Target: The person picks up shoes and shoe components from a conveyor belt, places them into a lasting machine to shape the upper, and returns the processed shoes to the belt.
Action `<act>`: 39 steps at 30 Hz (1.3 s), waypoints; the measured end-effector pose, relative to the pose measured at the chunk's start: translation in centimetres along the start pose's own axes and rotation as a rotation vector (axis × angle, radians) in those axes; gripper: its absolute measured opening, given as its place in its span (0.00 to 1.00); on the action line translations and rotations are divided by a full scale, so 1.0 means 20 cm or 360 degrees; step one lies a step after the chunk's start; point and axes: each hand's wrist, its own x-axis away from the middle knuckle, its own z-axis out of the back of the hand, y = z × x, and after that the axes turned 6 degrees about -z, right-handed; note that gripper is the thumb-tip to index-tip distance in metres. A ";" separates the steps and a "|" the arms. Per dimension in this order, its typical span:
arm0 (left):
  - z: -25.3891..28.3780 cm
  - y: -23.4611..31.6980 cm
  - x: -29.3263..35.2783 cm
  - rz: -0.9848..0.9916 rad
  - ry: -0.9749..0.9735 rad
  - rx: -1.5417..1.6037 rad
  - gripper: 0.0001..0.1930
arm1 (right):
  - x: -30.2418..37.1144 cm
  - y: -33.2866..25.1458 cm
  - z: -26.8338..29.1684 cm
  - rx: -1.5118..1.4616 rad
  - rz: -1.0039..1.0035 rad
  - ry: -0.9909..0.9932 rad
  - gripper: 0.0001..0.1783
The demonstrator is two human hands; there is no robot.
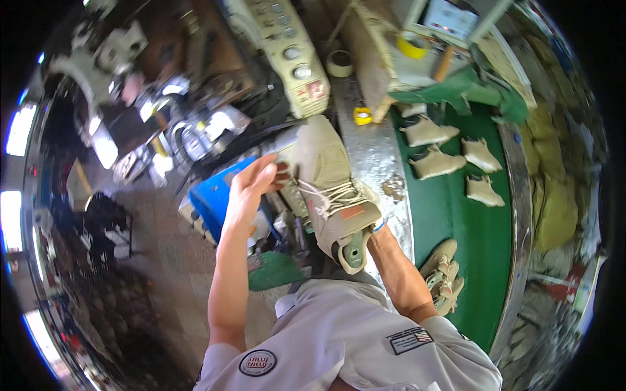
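Work in hand: a tan lace-up boot upper (329,189), mounted on a green last, was held up in front of the person's chest, toe pointing far, heel and last end near.
Left hand (251,189): lay flat against the boot's left side, fingers stretched out and spread, steadying more than gripping.
Right hand (373,229): mostly hidden behind the boot's heel; whether it was closed round the boot could not be told, though it seemed to carry the boot from below at the near right.
Where the boot was: in the air, between the two hands, above the gap between a metal machine ledge (372,156) and a blue machine part (215,195) on the left.
Step, as judged: the lasted upper looked to be being checked or lined up toe-first toward the cream-coloured machine (287,45) far ahead.
What the next move calls for, as judged: a firm two-handed hold, the toe kept level and square to the machine.
Nearby: several more tan uppers (450,159) lay on a green belt (456,221) to the right; one more boot (443,277) lay near the right elbow; a yellow tape roll (362,116) sat far on the ledge.
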 end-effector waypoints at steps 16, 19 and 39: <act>0.91 -0.16 0.08 -0.0059 0.0982 0.0358 0.19 | -0.88 0.65 -0.49 0.0675 -0.0047 0.0241 0.26; 0.97 -0.15 0.07 -0.0231 0.1113 0.0483 0.25 | -0.99 0.69 -0.60 0.0547 -0.0046 0.0231 0.27; 0.95 -0.59 0.00 -0.0201 0.0616 0.0891 0.19 | -1.23 0.92 -0.53 0.0462 0.0099 0.0477 0.18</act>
